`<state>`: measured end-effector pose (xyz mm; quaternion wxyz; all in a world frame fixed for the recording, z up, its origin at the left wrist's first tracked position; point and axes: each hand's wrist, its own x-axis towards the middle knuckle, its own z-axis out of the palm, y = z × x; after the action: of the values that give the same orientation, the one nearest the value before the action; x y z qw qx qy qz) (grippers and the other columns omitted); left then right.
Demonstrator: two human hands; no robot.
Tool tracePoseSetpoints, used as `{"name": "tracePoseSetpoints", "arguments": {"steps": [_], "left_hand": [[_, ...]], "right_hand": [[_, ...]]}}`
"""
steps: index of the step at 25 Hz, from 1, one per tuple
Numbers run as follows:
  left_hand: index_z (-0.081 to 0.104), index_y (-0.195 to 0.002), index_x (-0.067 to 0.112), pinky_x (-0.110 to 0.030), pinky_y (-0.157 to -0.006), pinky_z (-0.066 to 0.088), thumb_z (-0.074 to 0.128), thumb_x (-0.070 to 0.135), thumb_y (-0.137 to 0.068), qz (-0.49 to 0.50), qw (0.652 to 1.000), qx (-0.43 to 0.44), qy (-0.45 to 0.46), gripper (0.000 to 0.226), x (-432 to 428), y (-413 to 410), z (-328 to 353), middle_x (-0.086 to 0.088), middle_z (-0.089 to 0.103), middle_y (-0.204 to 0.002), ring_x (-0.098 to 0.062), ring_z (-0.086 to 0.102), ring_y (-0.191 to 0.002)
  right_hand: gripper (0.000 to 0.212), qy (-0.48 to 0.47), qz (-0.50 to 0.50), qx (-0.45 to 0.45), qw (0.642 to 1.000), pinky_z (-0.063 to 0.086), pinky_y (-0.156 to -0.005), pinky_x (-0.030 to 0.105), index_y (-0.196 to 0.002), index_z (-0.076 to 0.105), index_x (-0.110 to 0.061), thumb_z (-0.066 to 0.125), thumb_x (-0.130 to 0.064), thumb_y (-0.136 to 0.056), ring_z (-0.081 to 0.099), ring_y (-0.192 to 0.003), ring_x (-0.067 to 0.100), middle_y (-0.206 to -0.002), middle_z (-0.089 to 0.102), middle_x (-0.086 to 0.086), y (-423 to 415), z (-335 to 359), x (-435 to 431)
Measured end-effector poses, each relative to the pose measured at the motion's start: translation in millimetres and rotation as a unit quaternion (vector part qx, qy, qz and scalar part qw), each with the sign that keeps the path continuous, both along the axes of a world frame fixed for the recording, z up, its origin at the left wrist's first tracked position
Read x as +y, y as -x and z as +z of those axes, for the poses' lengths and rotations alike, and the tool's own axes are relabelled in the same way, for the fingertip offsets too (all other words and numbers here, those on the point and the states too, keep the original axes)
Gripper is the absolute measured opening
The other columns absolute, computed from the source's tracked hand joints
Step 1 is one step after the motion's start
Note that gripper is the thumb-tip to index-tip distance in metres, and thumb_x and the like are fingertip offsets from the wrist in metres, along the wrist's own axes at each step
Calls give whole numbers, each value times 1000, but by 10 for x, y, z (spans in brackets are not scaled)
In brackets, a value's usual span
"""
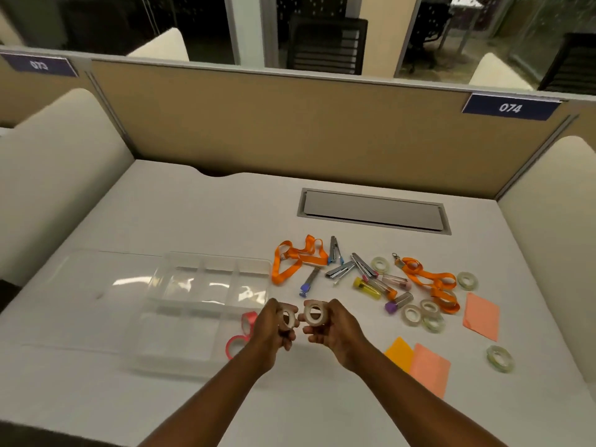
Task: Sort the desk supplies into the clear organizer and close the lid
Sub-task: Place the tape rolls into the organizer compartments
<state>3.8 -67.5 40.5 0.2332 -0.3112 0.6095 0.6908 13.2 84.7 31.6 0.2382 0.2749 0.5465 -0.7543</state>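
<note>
Partly hidden by fingers, each hand, left hand (pixel 274 327) and right hand (pixel 332 330), grips a white tape roll (pixel 314 313).

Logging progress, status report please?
Left hand and right hand each grip a white tape roll. Clear organizer open. Pink tape rolls inside. Nothing blocking.

We see a tan partition (pixel 290 124) with a blue 074 label (pixel 510 107) at upper right, and a grey hatch (pixel 374 210) set in the white counter (pixel 193 214).
</note>
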Motion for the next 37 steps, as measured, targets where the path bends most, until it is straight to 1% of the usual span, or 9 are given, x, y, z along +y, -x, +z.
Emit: {"name": "tracePoseSetpoints", "arguments": {"steps": [3,5,7,11,14,18,21,28,37], "left_hand": [[66,-95,9,-30,-57,45,43,29,-95,-19,995,73,62,31,-603,-47,-13,-12,63,-83,-22,56,-70],[64,-98,16,-27,-71,48,48,29,-95,-84,962,161,203,20,-1012,-86,-103,-4,66,-95,-16,60,-81],[61,-110,19,-22,-77,46,60,28,-89,-145,891,244,354,22,-1409,-153,-212,1,64,-104,-11,60,-91],[56,-124,13,-32,-77,50,75,29,-74,-224,788,296,492,55,-1894,-275,-471,-3,66,-106,-21,63,-89],[46,-138,11,-33,-74,48,78,30,-73,-267,743,271,551,75,-2034,-311,-559,-5,69,-97,-23,63,-83],[33,-148,14,-32,-74,47,77,34,-75,-295,708,251,591,88,-2093,-295,-628,-2,70,-100,-20,62,-85],[35,-147,17,-35,-81,48,75,35,-77,-304,705,260,586,83,-2107,-273,-654,-3,67,-112,-22,63,-95],[48,-135,17,-38,-79,51,75,33,-73,-296,698,311,573,69,-1889,-191,-572,-7,63,-117,-26,63,-98],[43,-140,23,-41,-101,43,64,42,-84,-347,687,364,524,63,-575,-11,-374,-5,54,-136,-25,52,-122]], "right_hand": [[33,-54,93,50,993,56,-71,33,-115,68,-17,41,-32,-102,67,-84,26,-102,74,13,104,47,-592],[29,-147,179,127,965,57,-73,33,-122,62,-23,48,-37,-100,68,-88,22,-108,71,7,178,44,-956],[35,-265,242,221,907,58,-82,33,-128,58,-27,57,-41,-95,67,-95,16,-116,68,-1,252,11,-1312],[54,-394,323,359,782,51,-91,32,-134,52,-27,67,-42,-85,61,-107,16,-126,63,-5,346,-121,-1822],[57,-452,384,389,705,48,-98,36,-138,49,-24,68,-36,-86,53,-122,21,-138,57,-2,377,-217,-2047],[55,-513,430,399,627,49,-95,39,-139,49,-23,68,-31,-88,52,-120,25,-139,56,1,385,-362,-2166],[59,-516,437,397,621,48,-99,40,-141,45,-23,67,-35,-88,48,-126,25,-146,49,1,353,-451,-2114],[50,-535,318,380,684,49,-98,34,-135,52,-23,63,-41,-89,49,-128,21,-144,49,1,201,-456,-1653],[45,-595,226,312,705,49,-90,28,-134,52,-25,58,-41,-93,47,-125,16,-138,50,-3,-200,-385,-262]]}}
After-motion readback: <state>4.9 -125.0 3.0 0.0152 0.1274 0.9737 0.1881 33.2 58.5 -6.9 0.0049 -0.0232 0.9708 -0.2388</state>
